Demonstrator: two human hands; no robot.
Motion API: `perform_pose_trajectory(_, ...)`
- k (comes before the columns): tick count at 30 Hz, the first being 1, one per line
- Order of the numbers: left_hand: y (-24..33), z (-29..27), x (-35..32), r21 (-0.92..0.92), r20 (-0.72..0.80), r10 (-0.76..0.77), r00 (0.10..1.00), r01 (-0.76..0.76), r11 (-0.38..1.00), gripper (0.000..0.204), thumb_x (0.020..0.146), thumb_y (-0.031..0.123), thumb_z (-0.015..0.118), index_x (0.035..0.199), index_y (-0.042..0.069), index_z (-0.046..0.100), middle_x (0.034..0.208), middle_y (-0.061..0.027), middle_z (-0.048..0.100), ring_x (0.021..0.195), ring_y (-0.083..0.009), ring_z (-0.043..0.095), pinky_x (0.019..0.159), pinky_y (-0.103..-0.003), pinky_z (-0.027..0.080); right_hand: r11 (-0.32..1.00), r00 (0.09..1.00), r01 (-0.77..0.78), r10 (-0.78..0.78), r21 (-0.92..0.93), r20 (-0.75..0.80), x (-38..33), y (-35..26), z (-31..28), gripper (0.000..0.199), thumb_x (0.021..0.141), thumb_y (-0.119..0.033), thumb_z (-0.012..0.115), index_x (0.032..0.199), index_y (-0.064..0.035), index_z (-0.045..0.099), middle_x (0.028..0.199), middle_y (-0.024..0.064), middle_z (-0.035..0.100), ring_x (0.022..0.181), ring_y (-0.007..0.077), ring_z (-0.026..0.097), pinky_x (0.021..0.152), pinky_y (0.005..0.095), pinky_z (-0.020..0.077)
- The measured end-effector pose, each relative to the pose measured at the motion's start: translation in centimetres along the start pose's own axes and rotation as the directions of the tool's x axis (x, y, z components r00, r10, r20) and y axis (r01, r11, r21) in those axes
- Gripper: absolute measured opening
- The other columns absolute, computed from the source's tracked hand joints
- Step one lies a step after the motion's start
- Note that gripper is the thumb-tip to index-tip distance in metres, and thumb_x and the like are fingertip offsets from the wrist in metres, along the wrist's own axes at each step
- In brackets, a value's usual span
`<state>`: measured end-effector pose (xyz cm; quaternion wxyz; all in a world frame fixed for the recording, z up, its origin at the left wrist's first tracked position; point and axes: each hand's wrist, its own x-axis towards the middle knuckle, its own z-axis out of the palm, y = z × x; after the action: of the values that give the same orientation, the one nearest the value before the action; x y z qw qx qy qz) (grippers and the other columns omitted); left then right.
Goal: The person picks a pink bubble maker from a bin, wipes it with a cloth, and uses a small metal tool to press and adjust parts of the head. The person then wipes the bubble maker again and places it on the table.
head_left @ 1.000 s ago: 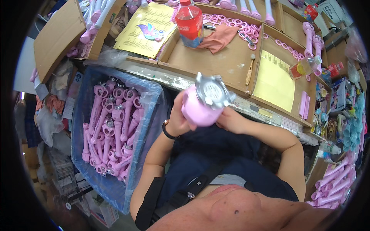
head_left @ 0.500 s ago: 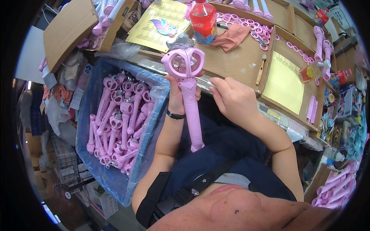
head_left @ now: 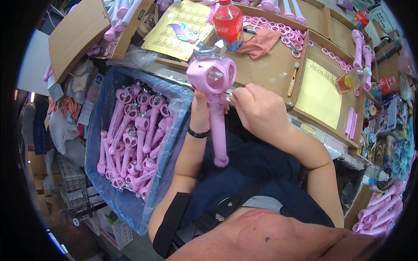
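A pink toy wand (head_left: 217,135) with a round cut-out head and a silver crown on top stands nearly upright in front of me. My left hand (head_left: 201,114), with a black band on its wrist, is wrapped round the upper handle just below the head. Close to the handle's right side is my right hand (head_left: 262,109), its fingers pinched together. Something small and pale shows at its fingertips, too small to name. Whether those fingertips touch the wand I cannot tell.
To the left, a blue-lined bin (head_left: 98,167) holds many similar pink wands. Ahead are cardboard trays (head_left: 257,71) with pink rings, a red-labelled bottle (head_left: 228,26), an orange cloth (head_left: 262,42), a brush (head_left: 293,80) and yellow sheets (head_left: 320,93). More pink parts (head_left: 379,209) lie at lower right.
The wand has tilted and turned in my left hand, so its head sits slightly higher and more to the right. My right hand has moved slightly left, toward the handle.
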<state>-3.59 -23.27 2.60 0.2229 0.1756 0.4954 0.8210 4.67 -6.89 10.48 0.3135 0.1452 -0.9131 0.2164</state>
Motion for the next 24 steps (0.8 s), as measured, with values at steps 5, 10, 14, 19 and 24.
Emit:
perform_pose_trajectory(5, 0.5, 0.5, -0.5, 0.064, -0.05, 0.172, 0.984, -0.168, 0.984, 0.079, 0.079, 0.067, 0.055, 0.12, 0.002, 0.038, 0.082, -0.0098, 0.06, 0.064, -0.0168, 0.062, 0.055, -0.027, 0.052, 1.0, 0.995, 0.015, -0.016, -0.011, -0.097, -0.9, 0.0, 0.9, 0.013, 0.075, -0.01, 0.064, 0.08, -0.0072, 0.052, 0.066, 0.0063, 0.049, 0.059, 0.0227, 0.055, 0.051, 0.0343, 0.0437)
perform_pose_trajectory(10, 0.7, 1.0, -0.9, 0.057, -0.087, 0.135, 0.987, -0.131, 0.99, 0.079, 0.079, 0.065, 0.057, 0.124, 0.004, 0.034, 0.088, -0.0103, 0.06, 0.067, -0.0169, 0.063, 0.057, -0.027, 0.053, 0.995, 0.978, 0.042, -0.058, -0.086, -0.198, -2.0, 0.1, 1.9, 0.014, 0.078, -0.011, 0.066, 0.088, -0.006, 0.058, 0.067, 0.0073, 0.052, 0.059, 0.0237, 0.057, 0.052, 0.0354, 0.0451)
perform_pose_trajectory(14, 0.3, 1.5, -1.0, 0.173, -0.132, 0.205, 0.97, -0.181, 0.968, 0.081, 0.078, 0.068, 0.055, 0.119, 0.0, 0.04, 0.084, -0.0111, 0.061, 0.065, -0.0176, 0.063, 0.054, -0.028, 0.053, 0.921, 0.975, -0.184, 0.216, 0.342, -0.059, -2.1, 1.2, 2.0, 0.014, 0.079, -0.011, 0.067, 0.09, -0.0054, 0.059, 0.071, 0.0084, 0.057, 0.063, 0.0249, 0.06, 0.055, 0.0366, 0.0467)
perform_pose_trajectory(19, -0.6, 0.9, -1.4, 0.249, -0.131, 0.272, 0.953, -0.234, 0.94, 0.084, 0.078, 0.067, 0.058, 0.123, 0.0, 0.037, 0.09, -0.0115, 0.06, 0.069, -0.0178, 0.063, 0.058, -0.028, 0.053, 0.935, 0.98, -0.178, 0.198, 0.307, -0.034, -2.7, 1.4, 2.2, 0.014, 0.083, -0.012, 0.067, 0.09, -0.0034, 0.058, 0.077, 0.0111, 0.062, 0.067, 0.0283, 0.062, 0.058, 0.0358, 0.0488)
perform_pose_trajectory(24, -1.4, -0.3, -1.7, 0.401, -0.128, 0.362, 0.923, -0.286, 0.87, 0.09, 0.076, 0.062, 0.066, 0.131, 0.001, 0.03, 0.111, -0.0102, 0.054, 0.093, -0.016, 0.058, 0.08, -0.029, 0.049, 0.872, 0.967, -0.249, 0.249, 0.422, 0.055, -2.7, 2.1, 2.2, 0.017, 0.09, -0.02, 0.062, 0.088, -0.0032, 0.06, 0.062, 0.0047, 0.053, 0.058, 0.0216, 0.055, 0.053, 0.0315, 0.0447)
